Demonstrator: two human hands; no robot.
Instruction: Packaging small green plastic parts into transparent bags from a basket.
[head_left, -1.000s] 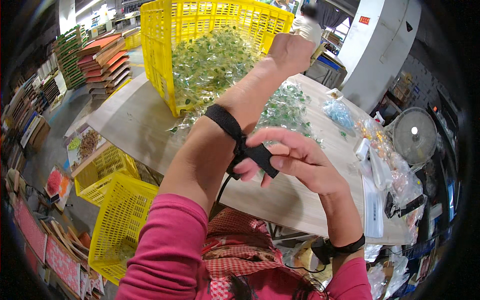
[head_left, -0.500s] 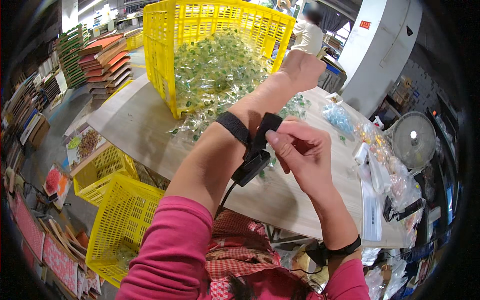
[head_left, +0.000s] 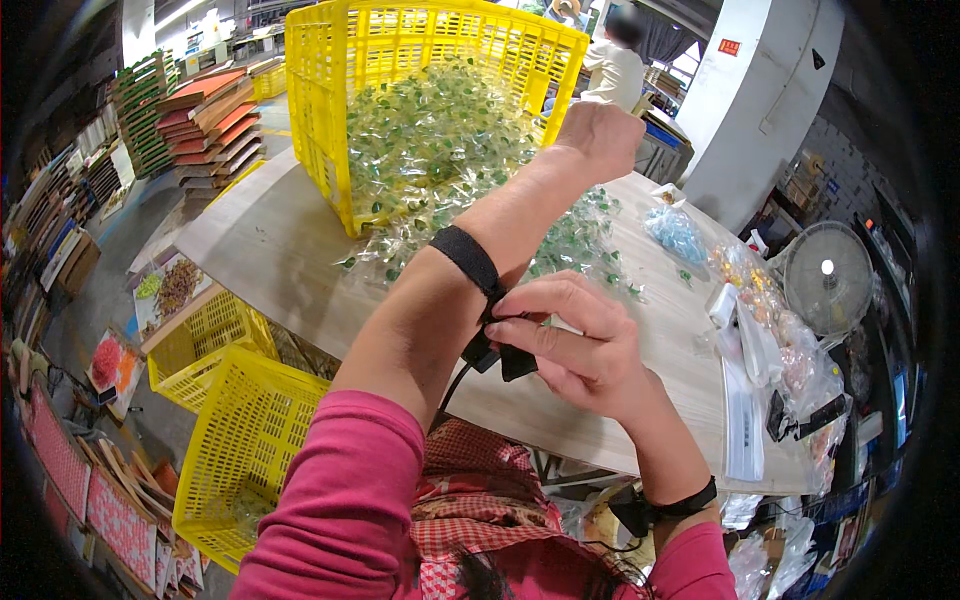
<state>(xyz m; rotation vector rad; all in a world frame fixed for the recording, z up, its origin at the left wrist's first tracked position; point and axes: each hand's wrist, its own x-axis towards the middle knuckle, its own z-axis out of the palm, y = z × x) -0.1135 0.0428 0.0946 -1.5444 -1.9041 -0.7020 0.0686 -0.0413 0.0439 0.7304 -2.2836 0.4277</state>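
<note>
My left arm stretches up and to the right across the table, and my left hand [head_left: 600, 135] is closed in a fist with nothing showing in it. Around that forearm runs a black strap [head_left: 464, 254], with a small black box [head_left: 479, 352] and a cable below it. My right hand [head_left: 580, 345] pinches the strap at the forearm's underside. The strap's loose end hangs below my right fingertips. Beyond my left forearm, clear plastic packets with green leaf-like pieces [head_left: 430, 150] fill a tipped yellow crate [head_left: 345, 120] and spill onto the table [head_left: 245, 235].
Another yellow crate [head_left: 235, 440] stands below the table at the left. A fan [head_left: 827, 278], a bag of blue pieces [head_left: 675, 233] and other plastic bags line the right side. A white pillar [head_left: 750, 110] rises behind, and a person in pale clothing [head_left: 613, 75] is farther back.
My right hand has moved down and left, carrying the raised strap end against the underside of my left forearm. The left fist has barely shifted.
</note>
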